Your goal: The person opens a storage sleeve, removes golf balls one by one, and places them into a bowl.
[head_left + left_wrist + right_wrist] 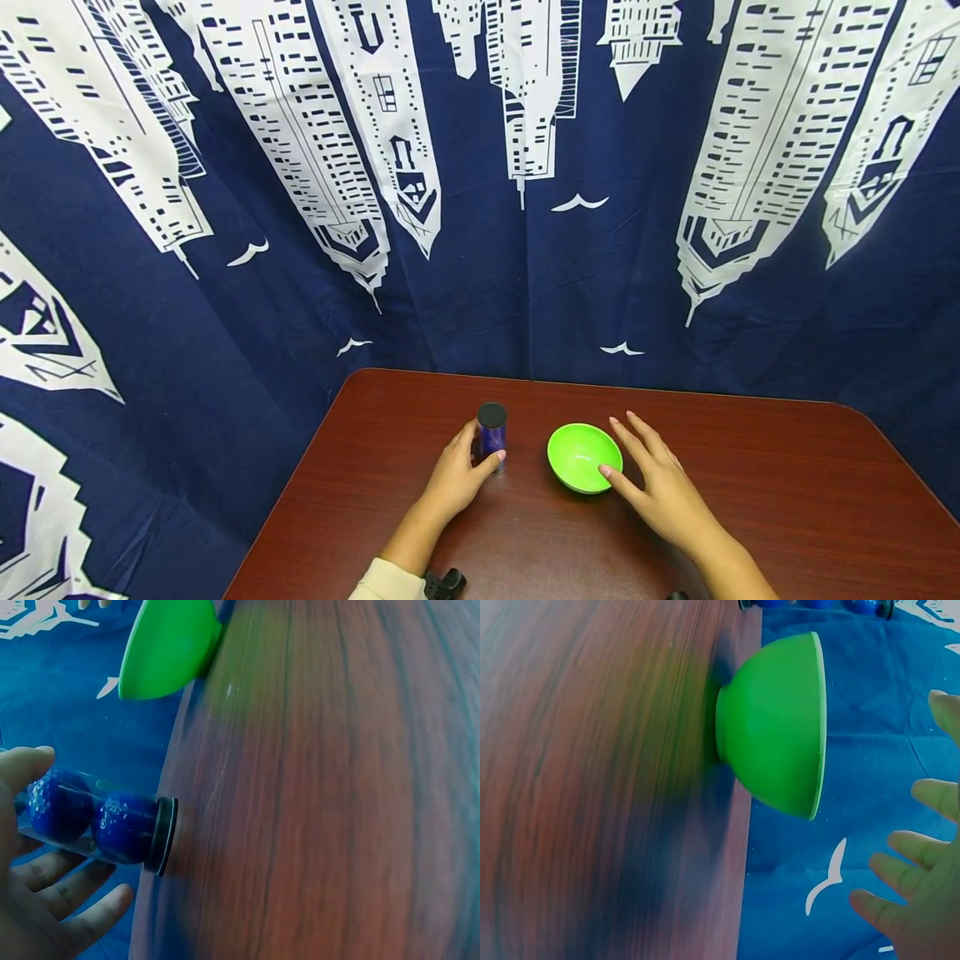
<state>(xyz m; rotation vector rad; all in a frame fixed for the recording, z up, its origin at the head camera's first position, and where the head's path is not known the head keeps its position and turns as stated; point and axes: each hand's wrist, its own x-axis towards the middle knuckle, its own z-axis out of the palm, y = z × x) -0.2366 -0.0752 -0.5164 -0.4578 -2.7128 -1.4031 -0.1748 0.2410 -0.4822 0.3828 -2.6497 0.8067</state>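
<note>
A clear tube (492,440) with black ends and shiny blue balls inside stands upright on the table. My left hand (454,475) holds it from the left, thumb at the front and fingers round the back. The left wrist view has the thumb on the tube (127,827) and the lower fingers spread loosely beside it. To the right sits a light green bowl (573,454), its inside bare. My right hand (663,496) hovers at the bowl's right with fingers spread. In the right wrist view, a gap separates those fingers from the bowl (772,727).
Both objects stand on a reddish-brown wooden table (420,408) with rounded far corners. Behind it and at the left hangs a dark blue cloth (465,317) printed with white upside-down buildings and birds. A black wrist device (446,583) shows by the left cuff.
</note>
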